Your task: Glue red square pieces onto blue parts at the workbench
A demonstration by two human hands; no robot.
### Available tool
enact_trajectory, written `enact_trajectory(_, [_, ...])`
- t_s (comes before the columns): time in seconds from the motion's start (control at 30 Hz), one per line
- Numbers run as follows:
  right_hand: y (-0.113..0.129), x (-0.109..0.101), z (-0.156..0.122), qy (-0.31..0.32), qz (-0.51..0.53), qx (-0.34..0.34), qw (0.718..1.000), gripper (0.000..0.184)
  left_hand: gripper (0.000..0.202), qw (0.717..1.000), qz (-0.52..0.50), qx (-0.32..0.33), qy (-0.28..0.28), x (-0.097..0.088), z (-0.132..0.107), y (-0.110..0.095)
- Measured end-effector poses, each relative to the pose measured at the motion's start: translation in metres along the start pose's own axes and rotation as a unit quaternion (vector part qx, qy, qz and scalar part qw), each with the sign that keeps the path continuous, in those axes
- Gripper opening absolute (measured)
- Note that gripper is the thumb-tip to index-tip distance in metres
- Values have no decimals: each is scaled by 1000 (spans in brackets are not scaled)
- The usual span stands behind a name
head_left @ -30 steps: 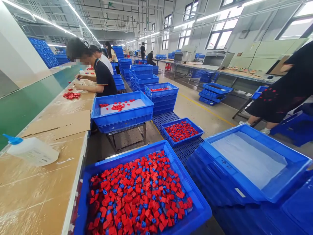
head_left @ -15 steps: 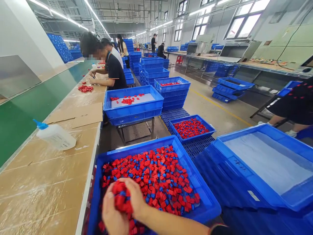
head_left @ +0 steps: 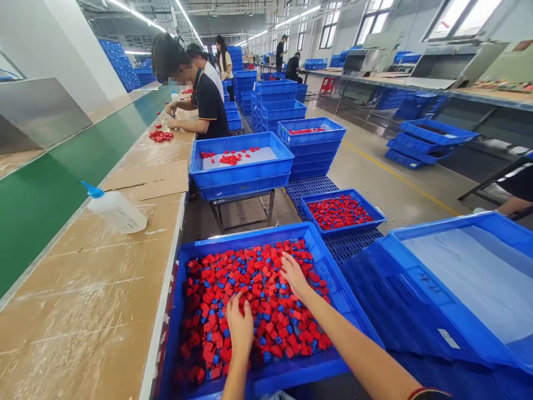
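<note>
Left hand [head_left: 240, 326] and right hand [head_left: 295, 276] are both open, fingers loose, nothing clamped – pushed right down into little red-and-blue plastic parts [head_left: 258, 289] heaped in a blue plastic crate [head_left: 245, 238]. Parts lie under and all around both hands, which sit a bit apart. Crate's just beside the cardboard-topped surface [head_left: 91, 311].

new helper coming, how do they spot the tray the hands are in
Beside the near end of the long tan workbench sits a large blue plastic tray heaped with small red and blue parts. The left hand and right hand are both in it. The smaller blue tray beyond holds similar parts but no hands.
</note>
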State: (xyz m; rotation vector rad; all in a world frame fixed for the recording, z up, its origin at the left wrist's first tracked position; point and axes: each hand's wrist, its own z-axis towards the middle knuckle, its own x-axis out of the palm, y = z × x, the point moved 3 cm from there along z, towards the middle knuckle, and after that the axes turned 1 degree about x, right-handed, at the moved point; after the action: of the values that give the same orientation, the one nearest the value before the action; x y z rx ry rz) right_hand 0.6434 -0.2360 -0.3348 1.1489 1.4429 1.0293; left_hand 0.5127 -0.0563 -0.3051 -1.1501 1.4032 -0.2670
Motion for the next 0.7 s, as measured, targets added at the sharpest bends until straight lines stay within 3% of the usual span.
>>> enact_trajectory(0.13, [-4,8,-3,5,-211,-89,973,53,57,985,173,-19,14,-22,-23,44])
enact_trajectory(0.27, [-13,8,-2,48,-367,-158,916,58,59,960,271,-28,69,-17,-36,57])
enact_trajectory(0.47, [-34,-14,-37,55,-497,-176,848,53,72,938,322,-30,129,-1,-54,48])
enact_trajectory(0.7, [-45,-56,-89,57,-569,-168,803,45,67,939,334,23,81,17,-40,20])
